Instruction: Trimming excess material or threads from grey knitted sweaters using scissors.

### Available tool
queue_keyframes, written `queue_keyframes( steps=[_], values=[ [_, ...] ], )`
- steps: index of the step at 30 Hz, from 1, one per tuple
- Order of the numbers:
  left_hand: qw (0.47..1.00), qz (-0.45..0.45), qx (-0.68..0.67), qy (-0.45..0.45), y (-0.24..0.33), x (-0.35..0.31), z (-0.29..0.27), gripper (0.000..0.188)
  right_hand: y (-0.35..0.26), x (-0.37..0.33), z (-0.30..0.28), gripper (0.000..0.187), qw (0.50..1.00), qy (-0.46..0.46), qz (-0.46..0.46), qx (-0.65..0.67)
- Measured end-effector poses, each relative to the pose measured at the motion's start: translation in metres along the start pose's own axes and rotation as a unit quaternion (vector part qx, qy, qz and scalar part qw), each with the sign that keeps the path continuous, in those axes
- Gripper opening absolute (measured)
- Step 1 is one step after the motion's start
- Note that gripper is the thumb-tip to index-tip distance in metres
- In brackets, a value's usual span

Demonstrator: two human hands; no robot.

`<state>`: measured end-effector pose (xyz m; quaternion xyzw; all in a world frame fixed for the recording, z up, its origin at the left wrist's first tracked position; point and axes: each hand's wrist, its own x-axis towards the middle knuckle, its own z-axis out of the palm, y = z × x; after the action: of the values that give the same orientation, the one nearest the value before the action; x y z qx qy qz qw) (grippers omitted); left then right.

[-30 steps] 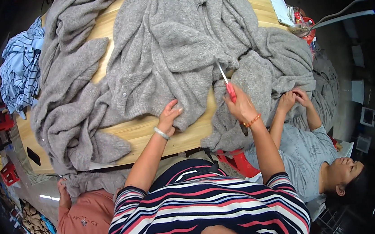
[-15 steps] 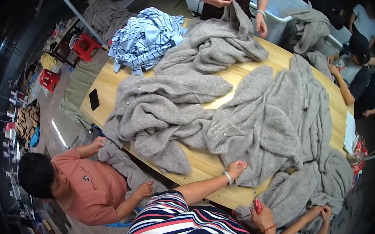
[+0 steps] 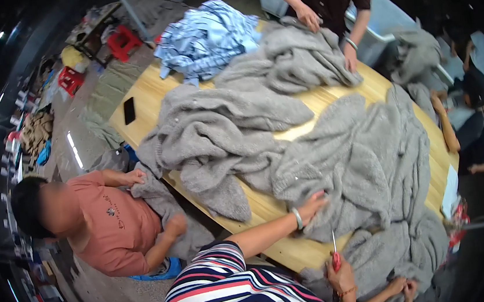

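A grey knit garment [image 3: 348, 164] lies in loose folds across the near right of the table. On its near edge rests my left hand [image 3: 311, 206], a pale bracelet at the wrist; its fingers are stretched out over the knit and slightly blurred. My right hand [image 3: 340, 278], wearing a beaded bracelet, is closed around red-handled scissors [image 3: 337, 260]. Their slim metal blade points away from me, towards the knit, just right of and nearer than my left hand. More grey knit [image 3: 380, 251] lies to the right of my right hand.
Around the wooden table [image 3: 142, 117], a person in salmon [image 3: 117, 221] holds grey knit at left. A person in dark clothing [image 3: 330, 3] handles knit opposite. Another person's hands [image 3: 403, 287] are close by my right. A phone [image 3: 129, 110] and blue patterned cloth [image 3: 205, 41] lie far left.
My left hand has moved forward onto the knit, its fingers now stretched out. My right hand still grips the scissors. The person opposite has lowered the raised cloth. The view has shifted slightly.
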<state>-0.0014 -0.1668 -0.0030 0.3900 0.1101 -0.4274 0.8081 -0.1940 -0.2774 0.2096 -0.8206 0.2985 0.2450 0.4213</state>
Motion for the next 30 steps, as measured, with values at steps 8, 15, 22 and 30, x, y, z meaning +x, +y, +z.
queue_keyframes(
  steps=[8, 15, 22, 30],
  values=[
    [0.963, 0.052, 0.218, 0.149, 0.002, 0.025, -0.007, 0.034, -0.03, 0.023, -0.031, 0.039, 0.991, -0.017, -0.046, -0.124],
    [0.9, 0.151, 0.404, 0.068, -0.003, 0.006, -0.022, 0.026, -0.012, 0.021, -0.036, 0.038, 0.994, 0.008, -0.033, -0.103],
    [0.972, 0.112, 0.187, 0.087, 0.034, 0.041, 0.001, 0.032, -0.005, 0.031, -0.039, 0.037, 0.995, 0.024, -0.057, -0.083],
    [0.979, 0.111, 0.129, 0.111, 0.027, 0.063, -0.007, 0.024, -0.017, 0.051, -0.046, 0.037, 0.992, -0.001, -0.043, -0.118]
  ],
)
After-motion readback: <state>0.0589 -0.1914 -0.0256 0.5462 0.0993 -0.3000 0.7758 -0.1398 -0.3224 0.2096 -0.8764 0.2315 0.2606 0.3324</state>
